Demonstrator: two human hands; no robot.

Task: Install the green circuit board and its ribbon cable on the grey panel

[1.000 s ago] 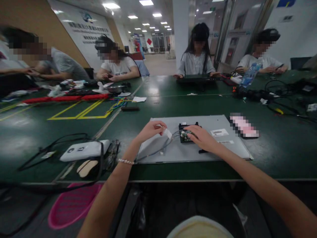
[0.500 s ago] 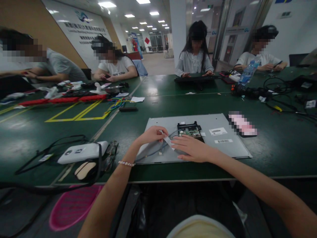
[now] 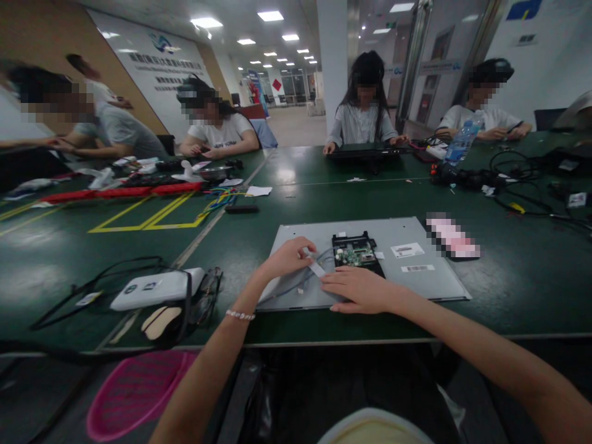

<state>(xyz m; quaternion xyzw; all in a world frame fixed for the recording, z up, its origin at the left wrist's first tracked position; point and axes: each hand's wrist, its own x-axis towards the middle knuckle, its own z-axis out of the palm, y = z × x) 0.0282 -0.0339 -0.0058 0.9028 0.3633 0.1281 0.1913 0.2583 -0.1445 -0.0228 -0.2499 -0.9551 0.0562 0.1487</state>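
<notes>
A grey metal display panel (image 3: 370, 226) lies flat on the table, with a black-framed green circuit board (image 3: 356, 254) near its middle. Thin grey cables (image 3: 291, 286) run left from the board across the panel. Over them sits a pale strip of tape (image 3: 317, 268). My left hand (image 3: 292, 256) is at the strip's upper left end, thumb and curled fingers apart. My right hand (image 3: 358, 288) lies flat, fingers stretched out, its tips by the lower right end of the tape and its palm covering part of the panel below the board.
On the left are a white device (image 3: 152, 288), a computer mouse (image 3: 161, 322), glasses (image 3: 210, 296) and a black cable (image 3: 60, 314). A phone (image 3: 453, 236) is right of the panel. A pink basket (image 3: 139, 394) is below the table edge. Several people sit around the table.
My left fingers have parted from their pinch on the tape. The strip looks lower against the panel. My right hand stays almost in place, and the view has tilted slightly.
</notes>
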